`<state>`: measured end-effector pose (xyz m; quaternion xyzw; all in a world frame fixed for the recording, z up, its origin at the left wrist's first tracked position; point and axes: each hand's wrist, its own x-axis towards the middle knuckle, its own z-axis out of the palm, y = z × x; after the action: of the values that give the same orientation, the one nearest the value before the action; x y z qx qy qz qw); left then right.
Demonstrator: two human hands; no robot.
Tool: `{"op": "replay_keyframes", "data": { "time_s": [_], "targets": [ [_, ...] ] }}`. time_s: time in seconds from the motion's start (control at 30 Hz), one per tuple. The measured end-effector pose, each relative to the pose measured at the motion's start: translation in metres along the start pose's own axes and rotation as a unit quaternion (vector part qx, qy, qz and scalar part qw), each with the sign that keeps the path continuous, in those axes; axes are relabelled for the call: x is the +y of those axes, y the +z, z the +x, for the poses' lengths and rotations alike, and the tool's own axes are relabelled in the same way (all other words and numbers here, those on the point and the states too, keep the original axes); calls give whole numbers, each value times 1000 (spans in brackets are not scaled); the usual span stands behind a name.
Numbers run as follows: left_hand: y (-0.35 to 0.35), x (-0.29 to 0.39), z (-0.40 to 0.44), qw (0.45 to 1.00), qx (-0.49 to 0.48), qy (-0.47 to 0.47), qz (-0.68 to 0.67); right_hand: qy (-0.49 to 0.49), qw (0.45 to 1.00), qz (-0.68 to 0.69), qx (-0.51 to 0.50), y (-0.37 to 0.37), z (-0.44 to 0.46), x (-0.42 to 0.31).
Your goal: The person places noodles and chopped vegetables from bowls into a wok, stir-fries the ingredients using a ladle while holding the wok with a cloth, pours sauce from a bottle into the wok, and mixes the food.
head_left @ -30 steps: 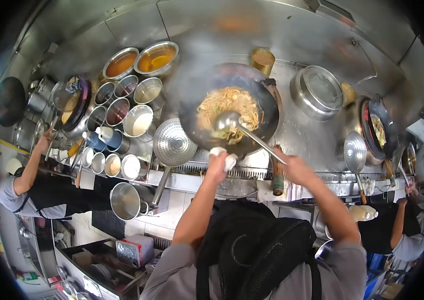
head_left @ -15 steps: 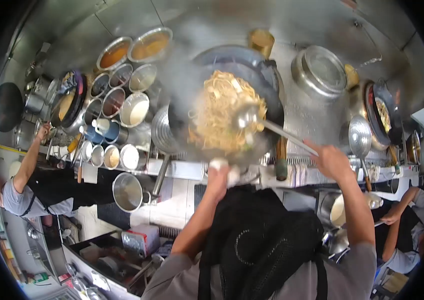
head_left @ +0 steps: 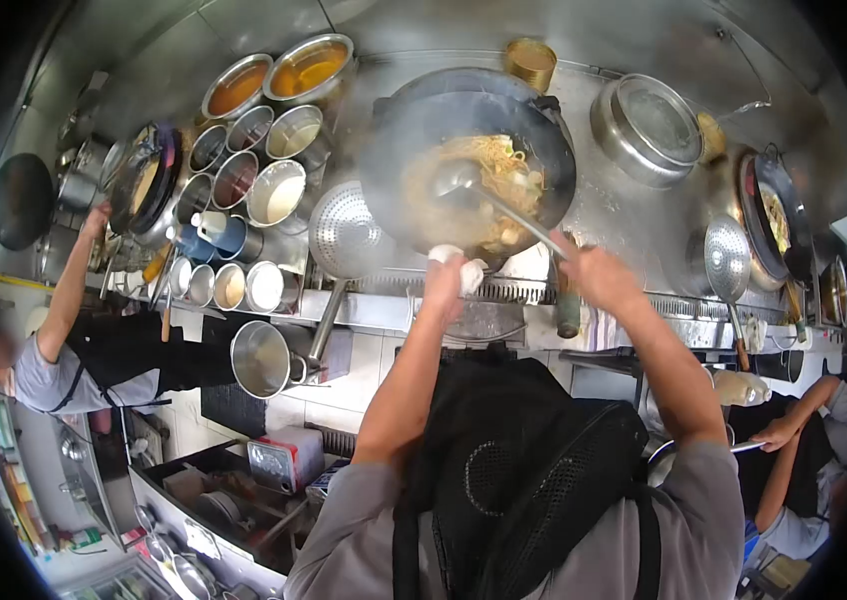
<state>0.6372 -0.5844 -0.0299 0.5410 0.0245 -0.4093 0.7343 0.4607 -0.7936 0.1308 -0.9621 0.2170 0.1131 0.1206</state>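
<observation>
A dark wok (head_left: pixel 414 100) stands on the range in front of me, with steam rising from its left part. Fried noodles (head_left: pixel 516 180) with pale pieces lie in it. My left hand (head_left: pixel 444 285) is closed on a white cloth (head_left: pixel 471 275) at the wok's near rim; the grip beneath the cloth is hidden. Slightly blurred, my right hand (head_left: pixel 602 278) grips the handle of a metal ladle (head_left: pixel 524 215). The ladle's bowl is down among the noodles, left of the wok's middle.
Left of the wok rest a perforated strainer (head_left: pixel 347 228) and several metal pots, including a pot of orange liquid (head_left: pixel 309 70). A lidded pot (head_left: pixel 649 125) stands to the right. Co-workers (head_left: pixel 94 350) (head_left: pixel 794 450) are at both sides.
The wok sits farther from me and more level. The noodles have shifted to its right side and near part. The ladle and my right hand have moved left and away from me.
</observation>
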Motion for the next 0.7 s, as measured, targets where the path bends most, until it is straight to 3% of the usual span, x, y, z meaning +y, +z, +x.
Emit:
{"op": "replay_keyframes", "data": {
  "time_s": [0.1,0.2,0.23,0.27,0.4,0.43,0.5,0.57,0.63,0.7],
  "targets": [
    [-2,-24,-27,998,45,1,-44,-25,999,17,12,-5,-20,10],
    [-3,-21,-64,999,-14,36,11,-48,998,-28,-5,-27,-37,48],
    [3,-25,-52,997,61,37,-16,-6,1000,-26,4,-30,-30,42],
    [4,-16,-34,999,36,37,-8,35,999,-26,11,-29,-25,34],
    [7,-6,20,1000,-2,14,0,37,999,-4,-4,11,12,3],
    [-3,-20,10,999,-27,30,7,20,1000,3,-6,4,-4,5],
    [5,-28,-44,997,50,14,-49,6,1000,12,-6,-11,-30,21],
    [16,-9,-75,998,-19,66,7,11,1000,-27,-2,-23,-44,49],
    [-1,-35,-33,996,55,63,44,25,1000,0,14,-17,-20,32],
    [16,-2,-1,998,23,47,-26,33,999,20,38,6,-3,12]
  ]
}}
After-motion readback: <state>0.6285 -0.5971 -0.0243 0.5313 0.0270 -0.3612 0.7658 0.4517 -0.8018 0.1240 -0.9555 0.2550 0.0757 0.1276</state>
